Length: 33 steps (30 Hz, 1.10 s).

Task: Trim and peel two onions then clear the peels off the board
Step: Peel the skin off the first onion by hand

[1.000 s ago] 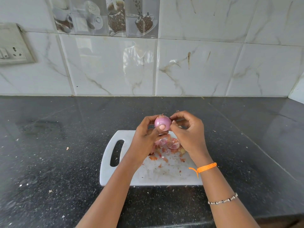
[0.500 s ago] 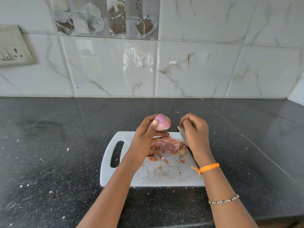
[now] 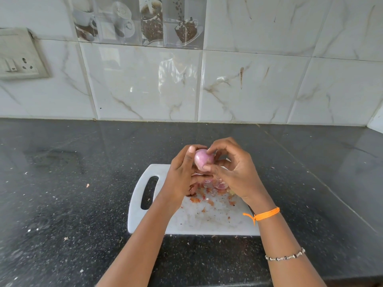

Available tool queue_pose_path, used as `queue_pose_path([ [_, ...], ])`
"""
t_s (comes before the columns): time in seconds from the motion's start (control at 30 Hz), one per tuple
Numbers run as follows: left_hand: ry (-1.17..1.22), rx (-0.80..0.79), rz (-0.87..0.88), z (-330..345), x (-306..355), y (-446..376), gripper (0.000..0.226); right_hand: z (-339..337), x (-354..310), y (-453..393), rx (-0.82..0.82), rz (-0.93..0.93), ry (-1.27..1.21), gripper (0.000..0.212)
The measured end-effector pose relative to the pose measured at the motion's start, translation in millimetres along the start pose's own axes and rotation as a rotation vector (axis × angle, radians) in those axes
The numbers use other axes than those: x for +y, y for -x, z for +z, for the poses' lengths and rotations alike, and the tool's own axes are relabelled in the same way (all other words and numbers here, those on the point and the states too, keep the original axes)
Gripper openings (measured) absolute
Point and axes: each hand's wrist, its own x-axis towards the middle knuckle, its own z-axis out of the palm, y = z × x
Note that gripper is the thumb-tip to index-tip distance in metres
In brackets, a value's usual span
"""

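Note:
A pinkish-purple onion (image 3: 202,159), mostly peeled, is held up above the far edge of the white cutting board (image 3: 207,223). My left hand (image 3: 182,177) grips it from the left, thumb up along its side. My right hand (image 3: 234,170) pinches it from the right, a fingertip on top and the thumb at its lower front. Onion peels and trimmed bits (image 3: 209,193) lie scattered on the board under my hands. A dark sliver, maybe the knife handle (image 3: 250,209), shows beside my right wrist; the rest is hidden.
The board lies on a black speckled counter (image 3: 72,183) backed by a marble-tiled wall. A switch and socket plate (image 3: 18,63) is on the wall at far left. One small peel scrap (image 3: 87,185) lies on the counter left of the board.
My right hand, off to the right with the knife half a second ago, has come back onto the onion. My left hand has turned the onion slightly.

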Motion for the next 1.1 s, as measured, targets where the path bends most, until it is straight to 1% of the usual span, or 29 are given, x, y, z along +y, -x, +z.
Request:
queue_pose_path([
  [0.13,-0.018,-0.024,-0.026,0.2,0.6,0.0,0.041,-1.7,0.1,-1.7,0.074,-0.058,0.031,0.018],
  [0.27,-0.019,-0.038,-0.022,1.2,-0.1,0.0,0.045,-2.2,2.7,-2.0,0.052,-0.054,0.042,0.020],
  [0.43,-0.013,-0.045,-0.014,0.8,-0.4,-0.3,0.032,-2.9,5.2,-1.9,0.027,-0.050,0.083,0.023],
  [0.7,-0.009,-0.037,-0.016,-0.1,-0.3,-1.0,0.030,-0.8,8.1,-2.7,0.064,-0.067,0.059,0.016],
  [0.9,-0.007,-0.050,0.001,-0.7,0.1,-0.1,0.033,-1.9,6.1,-1.8,0.050,-0.056,0.091,0.027],
  [1.1,-0.007,-0.052,-0.005,-0.8,-0.4,-0.8,0.033,-2.5,6.4,-2.0,0.048,-0.060,0.089,0.021],
])
